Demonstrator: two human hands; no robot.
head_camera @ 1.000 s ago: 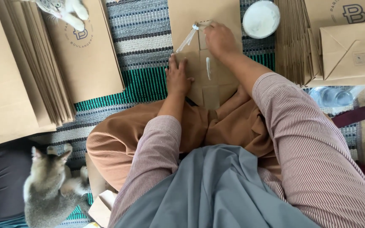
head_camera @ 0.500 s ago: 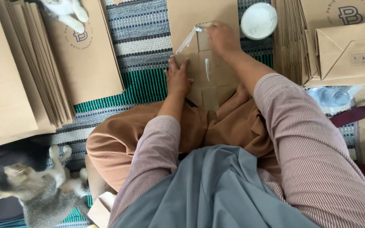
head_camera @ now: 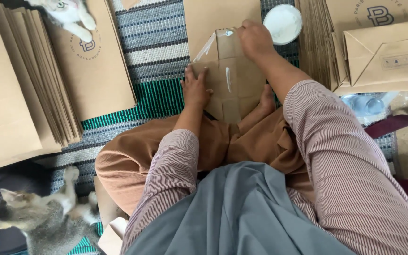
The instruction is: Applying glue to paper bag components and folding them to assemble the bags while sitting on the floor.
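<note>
Glue, white and wet-looking, sits in a small round dish [head_camera: 283, 23] on the striped woven rug [head_camera: 154, 52], just beside the right hand [head_camera: 256, 40], whose fingers curl onto the top flap of a flat brown paper bag [head_camera: 230, 78], their tips hidden from view. The left hand [head_camera: 196, 87] presses flat, fingers spread, on the bag's left edge, over the person's crossed legs. Stacks of similar kraft bags [head_camera: 34, 80] fan out on the left, partly cut off, with a grey cat [head_camera: 38, 219] below.

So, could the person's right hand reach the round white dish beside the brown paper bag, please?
Probably yes: the right hand rests on the bag's top fold, and the round white dish sits just beyond it with nothing between.
</note>
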